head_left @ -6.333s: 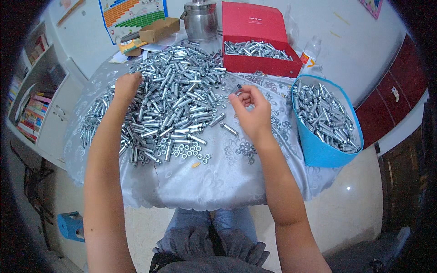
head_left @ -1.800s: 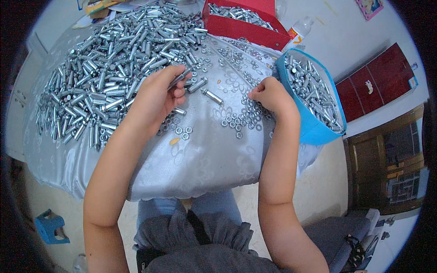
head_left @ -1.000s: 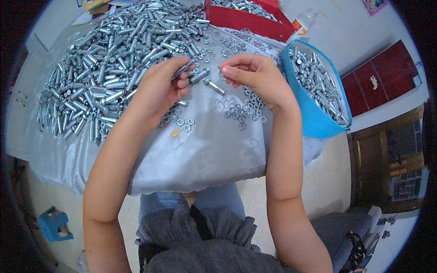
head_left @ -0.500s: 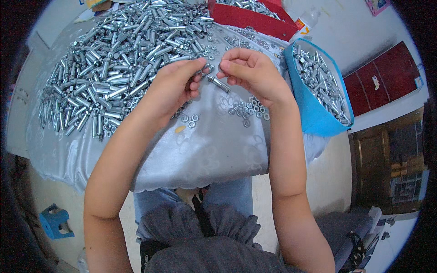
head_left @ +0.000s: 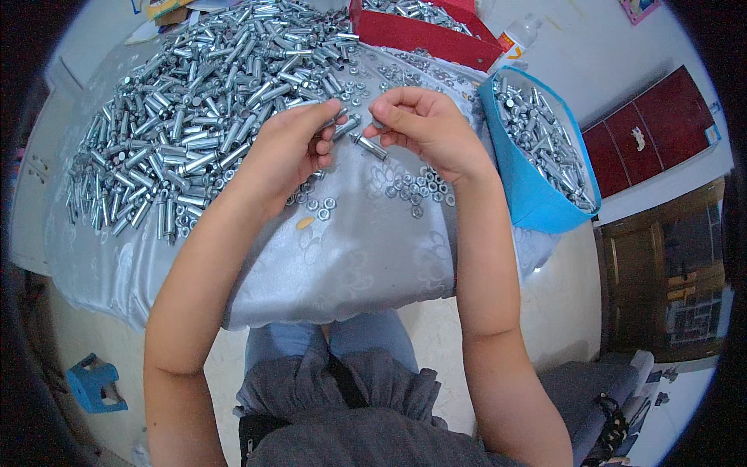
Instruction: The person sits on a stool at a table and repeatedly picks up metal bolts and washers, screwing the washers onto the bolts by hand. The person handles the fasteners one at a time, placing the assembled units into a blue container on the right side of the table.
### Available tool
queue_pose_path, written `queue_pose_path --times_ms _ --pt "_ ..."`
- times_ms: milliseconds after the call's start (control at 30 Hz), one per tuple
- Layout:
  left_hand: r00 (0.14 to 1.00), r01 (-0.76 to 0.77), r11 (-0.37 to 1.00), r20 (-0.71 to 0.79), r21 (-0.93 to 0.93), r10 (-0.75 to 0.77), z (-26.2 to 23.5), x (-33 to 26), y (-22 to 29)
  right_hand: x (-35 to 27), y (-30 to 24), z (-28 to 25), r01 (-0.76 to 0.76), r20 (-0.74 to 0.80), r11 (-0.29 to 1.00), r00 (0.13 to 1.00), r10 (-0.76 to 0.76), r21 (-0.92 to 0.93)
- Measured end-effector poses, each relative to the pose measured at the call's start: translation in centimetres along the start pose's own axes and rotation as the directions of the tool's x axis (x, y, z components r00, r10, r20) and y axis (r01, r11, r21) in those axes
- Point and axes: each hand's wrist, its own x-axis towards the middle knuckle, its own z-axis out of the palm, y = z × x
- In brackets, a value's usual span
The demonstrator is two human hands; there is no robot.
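My left hand (head_left: 292, 144) is closed, thumb against fingers, around a silver expansion bolt (head_left: 340, 117), most of it hidden by the fingers. Opposite it, a short gap away, my right hand (head_left: 432, 128) pinches a small grey metal piece that looks like a nut (head_left: 377, 122). Another expansion bolt (head_left: 369, 146) lies on the cloth just below the right fingertips. Loose hex nuts (head_left: 424, 185) are scattered near the right wrist, and a few more nuts (head_left: 323, 208) lie by the left forearm.
A large heap of expansion bolts (head_left: 210, 101) covers the table's left and back. At the right stands a blue fabric bin (head_left: 537, 214) of bolts; behind is a red box (head_left: 428, 39) with more. A plastic bottle (head_left: 517, 39) stands beside it. The silvery tablecloth (head_left: 342, 272) hangs over the near edge.
My hands have drawn slightly apart. The left fingers have shifted a little on the bolt, and the small grey piece now shows in my right fingertips.
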Motion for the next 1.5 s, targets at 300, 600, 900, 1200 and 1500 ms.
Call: queue_pose_path --times_ms 300,600,900,1200,1500 --pt "0.999 -0.035 0.999 0.002 0.033 0.035 0.1 -0.3 0.2 0.2 0.3 -0.1 0.053 -0.025 0.998 0.998 -0.052 0.045" --pt "1.0 -0.016 0.997 -0.011 0.072 0.016 0.2 -0.4 0.2 0.3 0.4 0.6 0.123 0.007 0.982 0.992 -0.124 -0.146" --pt "1.0 -0.014 0.998 0.021 0.058 0.013 0.1 -0.2 0.1 0.4 0.7 0.9 0.12 -0.03 0.975 0.991 -0.128 -0.185" --pt "1.0 -0.03 0.997 -0.001 0.071 0.03 0.1 -0.5 0.4 0.8 1.3 0.7 0.194 -0.114 0.897 0.96 -0.257 -0.397" --pt "0.999 -0.038 0.998 0.001 0.055 0.038 0.2 -0.5 0.3 0.6 0.8 0.7 0.137 -0.16 0.915 0.964 -0.211 -0.38"
